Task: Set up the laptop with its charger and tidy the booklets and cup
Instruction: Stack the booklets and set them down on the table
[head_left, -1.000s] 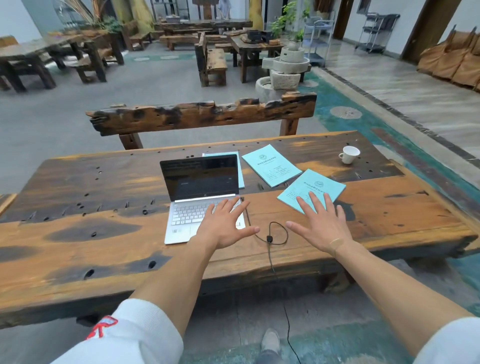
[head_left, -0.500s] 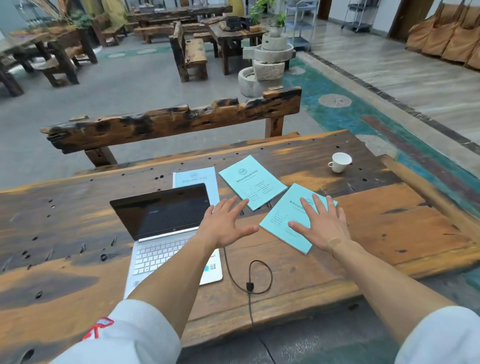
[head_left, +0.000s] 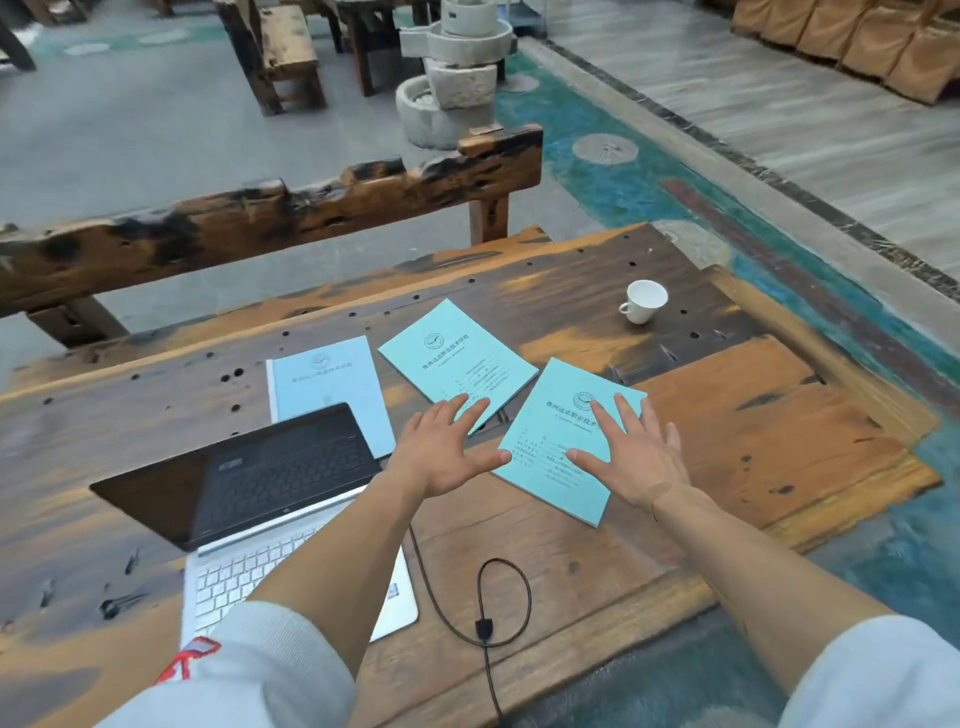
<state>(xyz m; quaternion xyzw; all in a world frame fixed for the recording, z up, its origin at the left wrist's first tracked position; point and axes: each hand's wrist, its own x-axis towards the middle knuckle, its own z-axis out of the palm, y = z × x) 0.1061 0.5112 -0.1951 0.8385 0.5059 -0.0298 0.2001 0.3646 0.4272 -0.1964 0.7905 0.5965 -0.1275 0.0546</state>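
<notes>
Three teal booklets are spread on the bench (head_left: 779, 426), just beyond the hands. The near booklet (head_left: 550, 452) lies under the right hand (head_left: 631, 452), whose fingers are splayed flat on its cover, pressing and not gripping; its long axis runs diagonally, from near-left to far-right. The middle booklet (head_left: 452, 358) is angled the other way, its near corner just under the fingertips of the left hand (head_left: 441, 452), which is spread and relaxed, nothing grasped; real contact cannot be told. The paler booklet (head_left: 322, 384) lies further left, its near end hidden behind the laptop (head_left: 249, 499) lid. So each hand is nearest one booklet, and gathering is judged to be the step in hand, probably by sliding the two teal ones together. The cup (head_left: 643, 301) sits far right, well apart from both hands, nearer the right one. The charger cable (head_left: 498, 597) is seen looped on the bench beside the laptop and runs off the near edge; the plug end at the laptop is hidden by the left arm. Chinese title lines and a round emblem are printed on the covers, too small to be read surely. No brand is legible on the laptop.
</notes>
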